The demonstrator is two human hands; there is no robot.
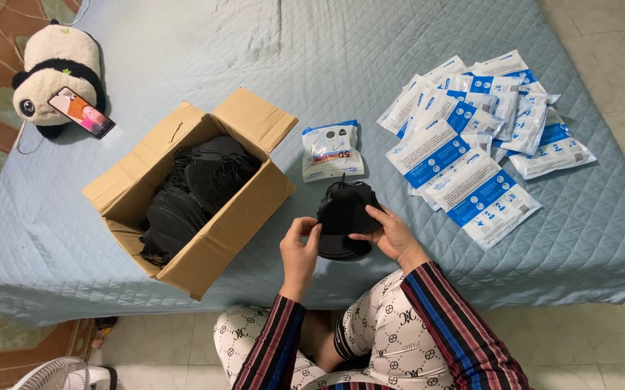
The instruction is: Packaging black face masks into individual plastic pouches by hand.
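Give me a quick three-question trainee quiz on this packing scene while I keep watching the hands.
1. True or false: both hands, left hand and right hand, hold the stack of black masks.
2. What fills the cardboard box? A) black masks B) white packets C) toys
3. Which side of the person is the pile of white and blue packets on?

Key: 1 true; 2 A; 3 the right, on the blue quilt.

My left hand (299,249) and right hand (390,232) are raised close together before my knees, fingers curled in a pinch, striped sleeves angling inward.
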